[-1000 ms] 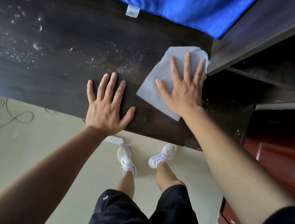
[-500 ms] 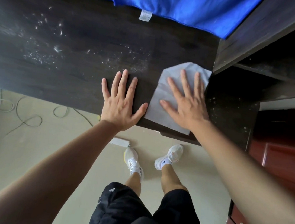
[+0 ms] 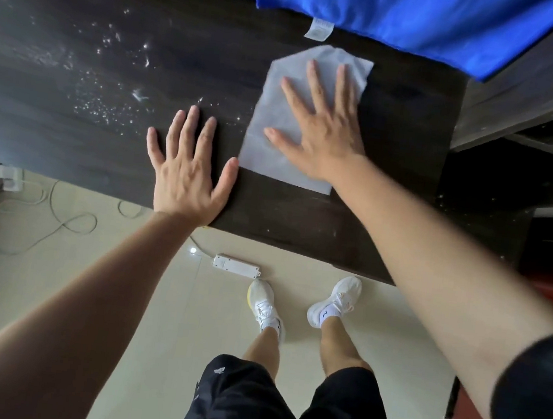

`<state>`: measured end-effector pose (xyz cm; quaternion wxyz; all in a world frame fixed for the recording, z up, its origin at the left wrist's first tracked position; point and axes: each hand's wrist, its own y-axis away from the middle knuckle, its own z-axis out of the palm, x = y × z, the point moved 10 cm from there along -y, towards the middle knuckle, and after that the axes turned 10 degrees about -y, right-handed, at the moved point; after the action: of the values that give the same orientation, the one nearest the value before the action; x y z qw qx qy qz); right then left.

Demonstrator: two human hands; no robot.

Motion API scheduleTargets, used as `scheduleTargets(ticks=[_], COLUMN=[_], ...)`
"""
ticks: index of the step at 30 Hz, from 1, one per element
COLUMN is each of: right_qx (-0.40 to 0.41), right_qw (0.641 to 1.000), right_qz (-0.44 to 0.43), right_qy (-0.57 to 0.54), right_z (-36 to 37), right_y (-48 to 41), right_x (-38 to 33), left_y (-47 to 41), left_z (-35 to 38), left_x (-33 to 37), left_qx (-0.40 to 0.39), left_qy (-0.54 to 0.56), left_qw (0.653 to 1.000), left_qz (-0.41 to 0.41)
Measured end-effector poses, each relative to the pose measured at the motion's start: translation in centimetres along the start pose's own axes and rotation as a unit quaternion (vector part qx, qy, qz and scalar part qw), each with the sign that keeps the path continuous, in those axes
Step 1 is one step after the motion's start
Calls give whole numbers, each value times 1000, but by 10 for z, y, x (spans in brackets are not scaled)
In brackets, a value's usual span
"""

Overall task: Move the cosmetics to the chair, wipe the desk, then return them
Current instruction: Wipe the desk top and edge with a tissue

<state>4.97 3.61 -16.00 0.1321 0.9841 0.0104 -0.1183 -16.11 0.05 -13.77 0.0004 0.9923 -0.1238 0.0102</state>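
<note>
Head view: wiping step. Right grip (image 3: 328,139), fingers splayed flat, presses pale thin paper wipe (image 3: 263,104) onto dark wood surface (image 3: 400,137); left grip (image 3: 186,171) lies flat, holding nothing. Next move, likely: sweep over white specks (image 3: 108,104) beyond left grip.

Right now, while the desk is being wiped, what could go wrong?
1. The wipe under the flat right hand lies close to the blue cloth at the far edge of the desk; a further push may smear dirt onto it.
2. The white specks left of the wipe, if swept over the near edge, could fall onto the power strip on the floor.
</note>
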Motion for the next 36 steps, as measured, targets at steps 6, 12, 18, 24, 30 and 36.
scheduleTargets(ticks=[6, 12, 18, 24, 30, 36], right_qx=[-2, -16, 18, 27, 60, 76], right_qw=[990, 999, 998, 988, 997, 975], right_qz=[-142, -28, 65, -150, -35, 197], right_qy=[-8, -5, -1, -14, -21, -69], right_z=[16, 2, -19, 10, 13, 13], right_y=[58, 74, -21, 35, 153, 188], right_x=[-61, 45, 25, -72, 46, 101], left_y=[-1, -1, -2, -1, -3, -2], left_z=[-3, 0, 1, 1, 3, 2], left_x=[2, 1, 0, 2, 3, 3], left_qx=[-3, -14, 2, -9, -23, -17], left_qy=[7, -11, -10, 1, -11, -3], left_qw=[1000, 1000, 1000, 1000, 1000, 1000], left_qz=[2, -3, -3, 2, 4, 5])
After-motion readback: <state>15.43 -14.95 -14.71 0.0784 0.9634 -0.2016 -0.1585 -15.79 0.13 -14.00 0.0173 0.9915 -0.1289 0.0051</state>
